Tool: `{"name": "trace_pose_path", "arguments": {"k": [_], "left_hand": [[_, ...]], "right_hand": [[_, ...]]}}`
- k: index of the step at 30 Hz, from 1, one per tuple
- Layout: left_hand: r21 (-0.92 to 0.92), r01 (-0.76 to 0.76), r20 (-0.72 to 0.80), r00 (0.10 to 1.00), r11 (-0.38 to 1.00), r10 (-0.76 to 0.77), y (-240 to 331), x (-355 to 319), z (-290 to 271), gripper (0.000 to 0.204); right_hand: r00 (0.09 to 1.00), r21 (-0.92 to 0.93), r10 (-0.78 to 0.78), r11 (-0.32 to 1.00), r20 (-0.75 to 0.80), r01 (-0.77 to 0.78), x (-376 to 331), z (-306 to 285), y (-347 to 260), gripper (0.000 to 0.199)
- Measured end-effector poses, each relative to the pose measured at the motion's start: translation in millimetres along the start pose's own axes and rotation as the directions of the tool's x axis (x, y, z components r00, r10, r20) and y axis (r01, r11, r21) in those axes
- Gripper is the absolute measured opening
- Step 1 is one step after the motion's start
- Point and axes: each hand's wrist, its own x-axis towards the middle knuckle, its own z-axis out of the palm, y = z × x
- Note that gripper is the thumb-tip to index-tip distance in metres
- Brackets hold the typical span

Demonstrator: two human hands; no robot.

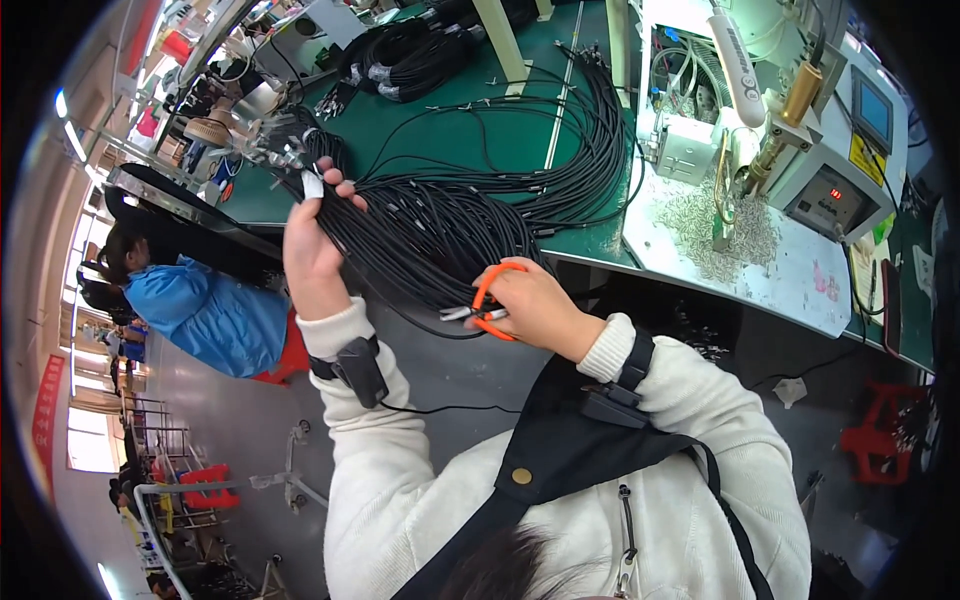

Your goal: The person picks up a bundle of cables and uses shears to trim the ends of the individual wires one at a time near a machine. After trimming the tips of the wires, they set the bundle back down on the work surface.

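Gripping, left: the cables (430, 230) are held by the left hand (318, 240), thumb and fingers closed around the bundle near its metal ends (285, 157); a white wrap (313, 185) is seen between them.
Snips (481, 295): held in the right hand (530, 305) by orange handles, blades aimed left, right beside the lower cables; whether any cable is touched cannot be told.
Cables: strung out from the left hand along the green table's (590, 238) near edge, the far loop laid on top.
Handling: the bundle is best kept snug at the wrap, it seems, so no strand is let slip; blade tips are best turned off the black jackets, lest one be nicked.
Metal bits (750, 240): heaped loose on the white board (655, 235), not boxed.
Control box (815, 215): closed, its contents hidden.
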Motion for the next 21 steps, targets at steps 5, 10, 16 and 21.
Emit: {"name": "trace_pose_path", "arguments": {"k": [5, 10, 16, 21], "left_hand": [[0.152, -0.118, 0.198, 0.976, 0.981, 0.086, -19.0, -9.3, 43.9, 0.03], [0.221, -0.106, 0.244, 0.969, 0.97, 0.051, -80.3, -64.2, 98.4, 0.043], [0.427, -0.193, 0.316, 0.947, 0.883, 0.055, -102.4, -92.6, 126.9, 0.056], [0.508, -0.103, 0.32, 0.944, 0.855, -0.077, -107.2, -102.0, 131.6, 0.05]], "right_hand": [[0.997, 0.428, 0.054, 0.904, -0.062, -0.022, -10.1, -11.0, -5.2, 0.036], [0.913, 0.738, 0.402, 0.597, 0.065, -0.315, -13.6, -68.5, -54.5, 0.03], [0.89, 0.421, 0.445, 0.83, -0.104, -0.366, -37.6, -71.4, -60.0, 0.029], [0.906, 0.381, 0.306, 0.906, -0.292, -0.183, -47.5, -66.1, -53.1, 0.024]]}}
